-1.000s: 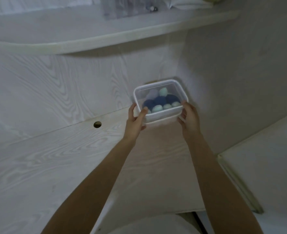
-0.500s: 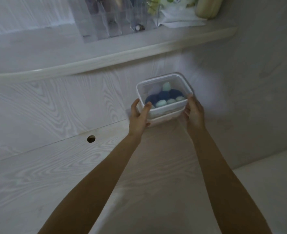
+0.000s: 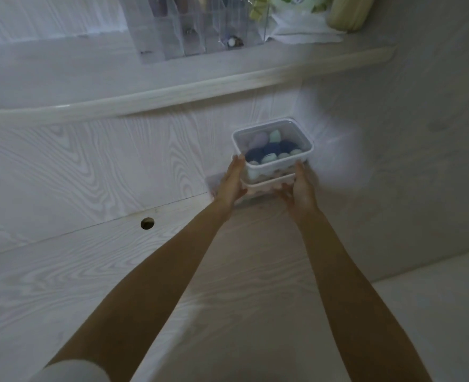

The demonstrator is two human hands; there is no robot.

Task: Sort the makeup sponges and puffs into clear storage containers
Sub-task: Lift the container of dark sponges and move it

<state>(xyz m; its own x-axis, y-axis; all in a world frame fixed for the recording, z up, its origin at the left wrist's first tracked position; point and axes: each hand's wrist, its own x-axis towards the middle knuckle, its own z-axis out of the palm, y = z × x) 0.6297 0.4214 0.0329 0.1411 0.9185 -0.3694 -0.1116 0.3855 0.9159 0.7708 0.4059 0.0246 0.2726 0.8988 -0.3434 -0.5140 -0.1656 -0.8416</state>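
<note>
A clear box [image 3: 276, 146] sits on top of a second clear box [image 3: 266, 186] at the back of the tabletop [image 3: 90, 271], close to the wall. The top box holds dark blue, light green and pale purple sponges [image 3: 271, 148]. What is in the lower box is too blurry to tell. The left hand [image 3: 232, 181] and the right hand [image 3: 299, 188] lie flat with straight fingers against the sides of the boxes. A moment ago both hands gripped the top box higher up. Above, a shelf [image 3: 172, 92] carries a clear organizer [image 3: 200, 26].
</note>
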